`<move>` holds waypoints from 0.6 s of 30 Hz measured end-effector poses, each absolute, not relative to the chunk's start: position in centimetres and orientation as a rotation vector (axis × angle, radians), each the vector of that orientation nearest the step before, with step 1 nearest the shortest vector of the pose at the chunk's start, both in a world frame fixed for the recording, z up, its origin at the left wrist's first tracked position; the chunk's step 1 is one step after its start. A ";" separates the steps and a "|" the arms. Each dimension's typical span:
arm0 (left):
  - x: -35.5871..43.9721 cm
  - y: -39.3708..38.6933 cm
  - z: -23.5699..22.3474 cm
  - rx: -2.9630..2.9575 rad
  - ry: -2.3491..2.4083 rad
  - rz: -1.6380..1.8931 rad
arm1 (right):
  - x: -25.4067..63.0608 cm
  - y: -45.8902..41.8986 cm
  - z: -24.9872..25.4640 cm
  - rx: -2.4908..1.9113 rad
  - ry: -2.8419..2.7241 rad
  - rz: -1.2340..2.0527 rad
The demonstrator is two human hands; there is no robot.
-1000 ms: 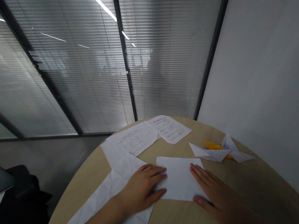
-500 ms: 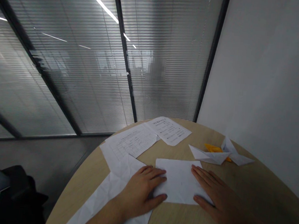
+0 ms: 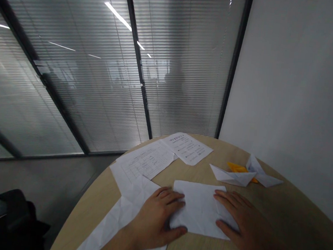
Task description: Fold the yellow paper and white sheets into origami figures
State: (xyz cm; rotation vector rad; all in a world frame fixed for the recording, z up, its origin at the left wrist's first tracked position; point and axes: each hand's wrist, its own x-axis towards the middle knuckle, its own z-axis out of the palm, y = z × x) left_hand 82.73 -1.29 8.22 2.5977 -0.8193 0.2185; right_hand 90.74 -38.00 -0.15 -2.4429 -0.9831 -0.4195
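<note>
Left hand (image 3: 157, 217) and right hand (image 3: 244, 221) lie apart, flat on a white paper sheet's (image 3: 198, 209) opposite edges, near the table rim (image 3: 81, 211).

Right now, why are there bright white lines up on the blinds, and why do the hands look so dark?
In the head view, the white lines look like ceiling-light glare on the glass; the left hand and right hand seem dim against that bright glass.

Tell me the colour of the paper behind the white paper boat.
Orange-yellow paper, clearest in the head view, behind the boat.
</note>
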 end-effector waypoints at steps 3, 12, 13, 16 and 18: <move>82.7 -1.3 8.3 2.599 -0.839 0.230 | 90.9 -38.0 -0.2 -2.463 -1.013 -0.449; 82.8 -1.3 8.3 2.582 -0.889 0.291 | 90.2 -37.9 0.2 -2.434 -0.963 -0.525; 82.8 -1.3 8.3 2.579 -0.897 0.299 | 90.2 -37.9 0.5 -2.435 -0.968 -0.525; 82.8 -1.1 8.2 2.576 -0.923 0.343 | 90.3 -37.6 1.5 -2.466 -0.985 -0.480; 82.9 -1.0 8.0 2.583 -0.932 0.396 | 90.4 -37.5 2.3 -2.482 -0.991 -0.451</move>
